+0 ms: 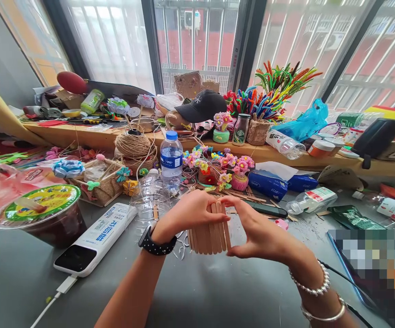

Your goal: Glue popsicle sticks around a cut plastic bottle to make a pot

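Holding a panel of wooden sticks [209, 232] upright above the grey table [218, 291], you have both hands on it: your left hand [189, 212] has its fingers closed over the panel's top left edge, and your right hand [257, 230] grips the right edge, thumb and fingers curled around it. Just left of the panel lies a white power bank [95, 239]; beyond that stands a lidded cup [43, 214]. Behind the panel stands a water bottle [171, 159], with a clear empty bottle [149, 198] lying between them.
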{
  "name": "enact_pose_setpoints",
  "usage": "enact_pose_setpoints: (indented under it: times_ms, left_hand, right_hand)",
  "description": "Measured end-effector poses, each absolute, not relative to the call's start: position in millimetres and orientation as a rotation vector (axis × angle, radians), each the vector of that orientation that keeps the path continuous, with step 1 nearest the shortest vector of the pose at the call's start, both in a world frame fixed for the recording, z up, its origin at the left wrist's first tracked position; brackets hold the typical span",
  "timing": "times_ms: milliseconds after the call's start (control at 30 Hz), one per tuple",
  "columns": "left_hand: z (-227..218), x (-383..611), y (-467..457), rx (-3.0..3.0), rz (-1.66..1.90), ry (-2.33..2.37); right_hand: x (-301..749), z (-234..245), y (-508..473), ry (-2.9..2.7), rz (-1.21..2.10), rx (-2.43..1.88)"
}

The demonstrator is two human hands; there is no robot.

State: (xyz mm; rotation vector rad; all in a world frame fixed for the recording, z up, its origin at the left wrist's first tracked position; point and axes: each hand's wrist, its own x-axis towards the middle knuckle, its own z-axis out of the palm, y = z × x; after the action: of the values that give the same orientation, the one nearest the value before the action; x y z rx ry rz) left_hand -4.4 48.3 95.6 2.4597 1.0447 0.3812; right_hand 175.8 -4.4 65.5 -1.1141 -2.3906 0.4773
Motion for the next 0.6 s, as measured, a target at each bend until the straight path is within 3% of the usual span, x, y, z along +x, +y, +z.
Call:
enact_pose_setpoints:
  times_ms: [333,600]
  left_hand:
    - [95,5,34,2.755,0.107,1.436]
    - [74,40,22,2.666,-0.027,1.522]
  right_hand:
    - [203,62,5,-2.310,0.355,-1.262]
    - [221,76,1,-2.041,0.818,-1.053]
